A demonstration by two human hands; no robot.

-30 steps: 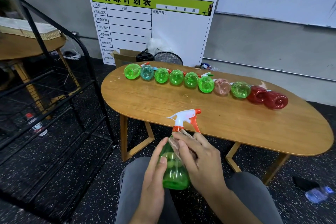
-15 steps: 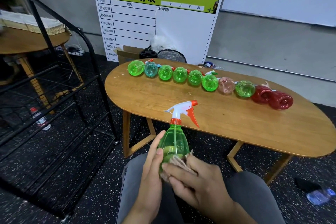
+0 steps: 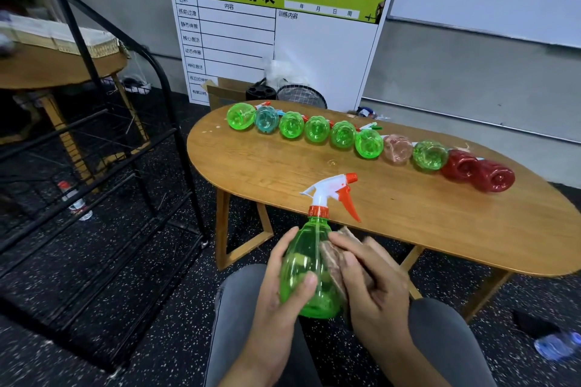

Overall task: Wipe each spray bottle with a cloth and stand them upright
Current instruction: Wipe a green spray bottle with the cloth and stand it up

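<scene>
translucent green plastic spray bottle (image 3: 309, 270) upright above the lap, before the oval wooden table (image 3: 393, 217) | left hand (image 3: 279, 289) curled round its left side | right hand (image 3: 369, 283) presses a crumpled brownish cloth (image 3: 333, 261) against its right side

Eleven spray bottles in all: ten lie in a row on the desk (image 3: 393, 223), namely six green (image 3: 240, 115), one teal (image 3: 266, 119), one pink (image 3: 397, 148) and two red (image 3: 493, 175). One more green bottle (image 3: 309, 273) stands upright between two hands, with one cloth (image 3: 333, 261).
</scene>
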